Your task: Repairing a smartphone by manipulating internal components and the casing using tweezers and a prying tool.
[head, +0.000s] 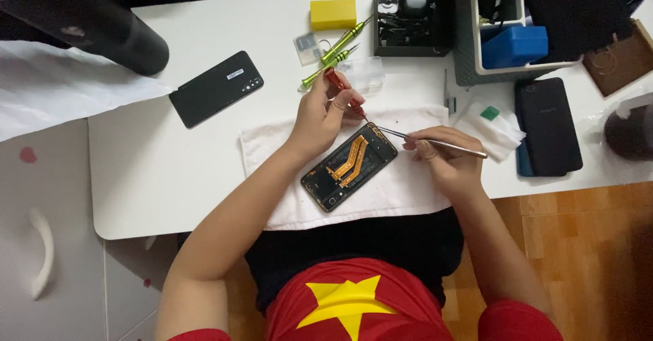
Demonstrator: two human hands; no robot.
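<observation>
An opened phone point(349, 166) with orange flex cables lies tilted on a white cloth point(286, 198). My left hand point(320, 116) grips a red-handled screwdriver point(343, 94), its tip at the phone's upper corner. Metal tweezers point(435, 143) are pinched in my right hand point(445, 160), their points reaching the same corner from the right.
A black phone back cover point(216, 88) lies left on the white table point(156, 177). Two green screwdrivers point(333, 58), a yellow block point(333, 14), a black parts box point(413, 18), a grey tray with a blue box point(513, 45) and two stacked phones point(547, 126) stand behind and right.
</observation>
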